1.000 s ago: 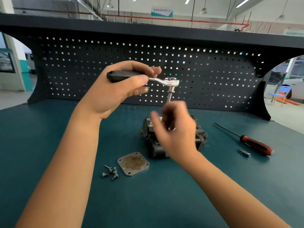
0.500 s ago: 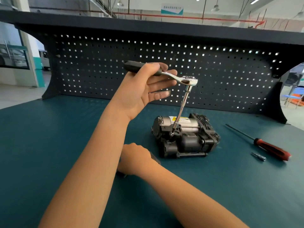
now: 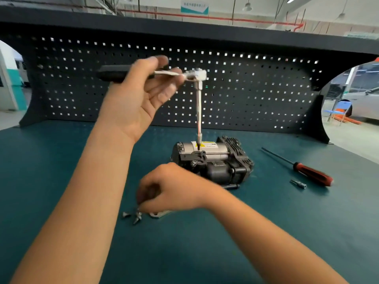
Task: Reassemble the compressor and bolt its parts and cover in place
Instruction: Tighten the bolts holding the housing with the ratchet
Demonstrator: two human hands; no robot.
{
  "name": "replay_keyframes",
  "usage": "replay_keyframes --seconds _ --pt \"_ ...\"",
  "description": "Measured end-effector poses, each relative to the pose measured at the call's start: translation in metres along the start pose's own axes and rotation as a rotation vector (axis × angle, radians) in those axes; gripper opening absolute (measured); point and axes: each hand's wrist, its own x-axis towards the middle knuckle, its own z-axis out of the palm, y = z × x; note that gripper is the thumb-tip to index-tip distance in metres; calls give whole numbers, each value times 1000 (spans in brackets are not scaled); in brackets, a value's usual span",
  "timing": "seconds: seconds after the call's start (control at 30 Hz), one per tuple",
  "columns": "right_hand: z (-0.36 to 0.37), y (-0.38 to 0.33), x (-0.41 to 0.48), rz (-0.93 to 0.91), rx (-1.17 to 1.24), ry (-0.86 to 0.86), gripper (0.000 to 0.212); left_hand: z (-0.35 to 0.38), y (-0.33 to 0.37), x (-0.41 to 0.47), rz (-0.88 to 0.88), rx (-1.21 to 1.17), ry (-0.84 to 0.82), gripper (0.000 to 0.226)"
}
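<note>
The black and silver compressor (image 3: 215, 160) lies on the green bench. My left hand (image 3: 139, 99) holds a ratchet (image 3: 194, 74) by its black handle, thumb over it and fingers loosely spread. The ratchet's long extension (image 3: 199, 111) stands upright with its tip on the compressor's top. My right hand (image 3: 170, 187) is low in front of the compressor, its fingertips bunched down on one of the loose bolts (image 3: 131, 217). It covers most of the metal cover plate (image 3: 159, 214), of which only an edge shows.
A red-handled screwdriver (image 3: 311, 173) and a small socket bit (image 3: 298, 183) lie to the right of the compressor. A black pegboard (image 3: 246, 89) closes the back of the bench (image 3: 51, 160).
My right hand left the ratchet extension and dropped to the bolts by the cover plate. The extension went from tilted to upright, and my left hand's fingers loosened on the handle.
</note>
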Motion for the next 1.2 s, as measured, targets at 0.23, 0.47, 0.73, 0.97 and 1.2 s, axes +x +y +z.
replay_keyframes --seconds 0.23,0.47,0.73,0.97,1.2 --pt "-91 69 -58 237 528 488 15 -14 13 4 103 -135 126 18" --pt "-63 109 -35 376 545 611 10 -18 13 8 118 -130 175 19" --pt "-58 114 -27 404 594 605 13 -19 11 10 94 -96 178 19" --pt "-52 112 -22 433 488 610 12 -20 11 11 93 -105 194 19" --pt "-49 113 -20 414 216 644 8 -15 6 9 60 -95 172 20"
